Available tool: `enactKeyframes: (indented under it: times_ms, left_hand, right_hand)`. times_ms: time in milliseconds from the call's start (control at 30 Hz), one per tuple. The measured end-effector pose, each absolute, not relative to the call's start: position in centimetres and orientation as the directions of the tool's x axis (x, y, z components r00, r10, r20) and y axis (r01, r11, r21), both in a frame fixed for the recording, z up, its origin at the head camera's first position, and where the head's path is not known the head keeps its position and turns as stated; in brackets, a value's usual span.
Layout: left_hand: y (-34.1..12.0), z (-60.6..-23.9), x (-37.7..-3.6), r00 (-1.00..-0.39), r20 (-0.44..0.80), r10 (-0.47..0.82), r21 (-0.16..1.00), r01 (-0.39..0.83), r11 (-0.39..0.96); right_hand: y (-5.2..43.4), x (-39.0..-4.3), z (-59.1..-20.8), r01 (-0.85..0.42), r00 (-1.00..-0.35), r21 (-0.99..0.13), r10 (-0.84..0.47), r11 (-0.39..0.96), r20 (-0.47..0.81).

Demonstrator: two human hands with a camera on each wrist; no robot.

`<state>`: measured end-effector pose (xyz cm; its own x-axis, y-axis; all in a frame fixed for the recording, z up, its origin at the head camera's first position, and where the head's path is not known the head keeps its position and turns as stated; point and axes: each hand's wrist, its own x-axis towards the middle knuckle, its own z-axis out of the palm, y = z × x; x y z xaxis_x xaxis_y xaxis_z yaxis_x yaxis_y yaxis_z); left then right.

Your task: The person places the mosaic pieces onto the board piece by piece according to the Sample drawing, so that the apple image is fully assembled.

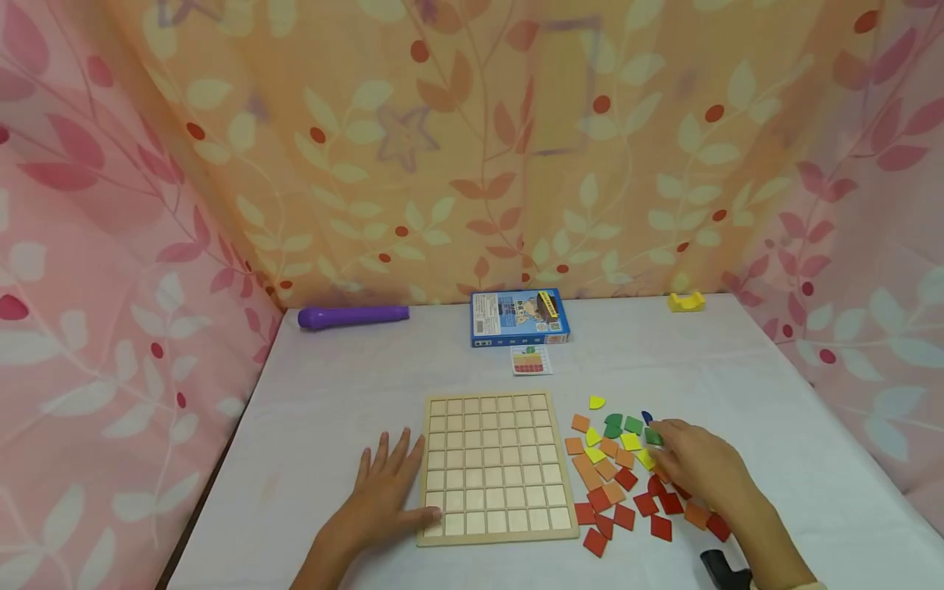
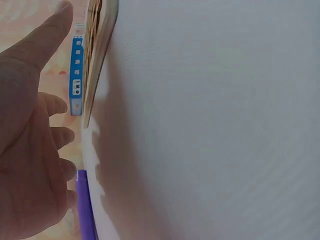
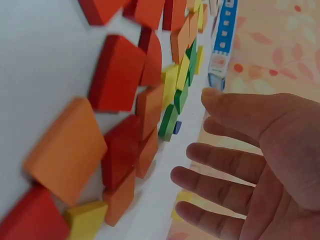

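A wooden grid board (image 1: 497, 541) lies flat with its square cells bare. My left hand (image 1: 378, 496) is spread beside its left edge, thumb over the lower left corner, holding nothing. To the board's right is a loose scatter of flat red, orange, yellow and green pieces. My right hand (image 1: 704, 463) reaches over the far side of that scatter, its fingers extended and apart in the right wrist view, with nothing between them. Its fingertips are close to a green square tile (image 1: 654, 437) and a small blue piece (image 1: 646, 417). Some red and orange pieces are partly hidden beneath this hand.
Behind the board lie a small pattern card (image 1: 530, 361) and a blue box (image 1: 519, 319). A purple microphone-shaped object (image 1: 354, 317) rests at the back left, a yellow notched block (image 1: 687, 302) at the back right. Patterned curtains enclose the white-covered table (image 1: 295, 418) on three sides.
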<state>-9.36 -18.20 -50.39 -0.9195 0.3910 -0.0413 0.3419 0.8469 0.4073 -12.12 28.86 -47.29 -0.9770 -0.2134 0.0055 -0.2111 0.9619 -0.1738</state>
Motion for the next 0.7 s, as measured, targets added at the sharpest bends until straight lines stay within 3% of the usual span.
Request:
enactKeyframes:
  times_ms: [400, 700]
  left_hand:
    - [-18.1, -50.7, -9.2, -0.900, -0.143, 0.412, 0.475, 0.303, 0.826]
    - [-18.3, -50.9, -9.4, -0.897, -0.142, 0.419, 0.479, 0.308, 0.822]
  right_hand:
    - [29.0, -16.9, -47.8, -0.226, -0.967, -0.147, -0.240, 0.963, -0.086]
    - [29.3, -18.8, -48.0, -0.281, -0.949, -0.122, -0.295, 0.952, -0.114]
